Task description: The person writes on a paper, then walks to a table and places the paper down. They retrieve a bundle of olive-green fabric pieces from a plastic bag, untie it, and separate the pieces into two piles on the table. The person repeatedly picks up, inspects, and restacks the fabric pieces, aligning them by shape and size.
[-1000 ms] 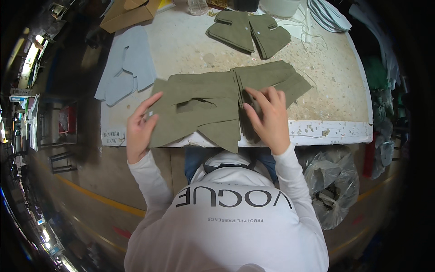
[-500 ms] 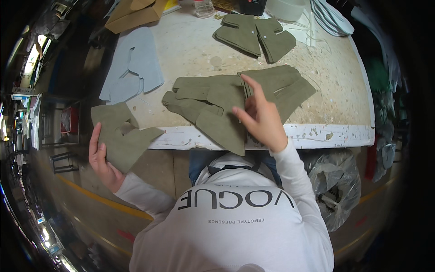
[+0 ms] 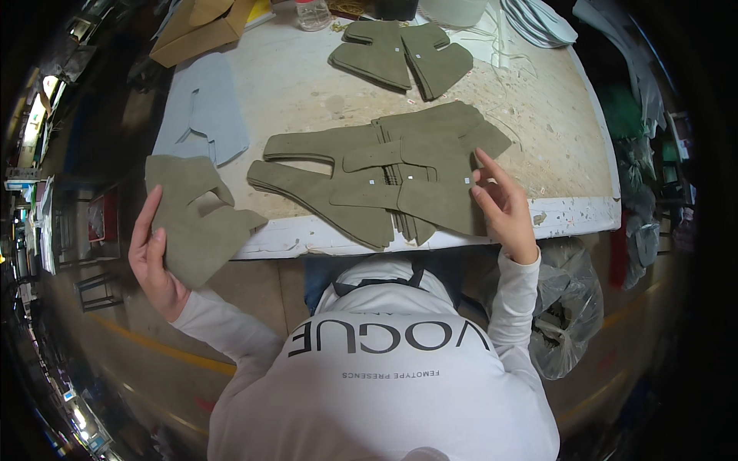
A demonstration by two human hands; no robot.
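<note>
My left hand (image 3: 157,261) grips an olive suede-like cut piece (image 3: 200,234) by its left edge, thumb on top. The piece has a notch and hangs off the table's front left corner. At the right, my right hand (image 3: 506,215) has thumb and fingertips at the right edge of another olive piece (image 3: 438,196), which lies flat over the middle stacks. Left of it, a stack of olive pieces (image 3: 307,180) with long tongues lies fanned. Behind it, another olive stack (image 3: 461,123) shows offset edges. Small white tags dot several pieces.
Two notched olive stacks (image 3: 377,58) lie toward the back. Pale blue cut sheets (image 3: 204,107) lie at the left, near a cardboard box (image 3: 204,31). A clear jar (image 3: 313,14) and grey curved strips (image 3: 538,23) stand at the back. A plastic bag (image 3: 565,307) is below, right.
My right hand has moved right, and the olive piece at its fingers has shifted right, uncovering the stack on the left. My left hand still holds its piece. The view has shifted slightly.
</note>
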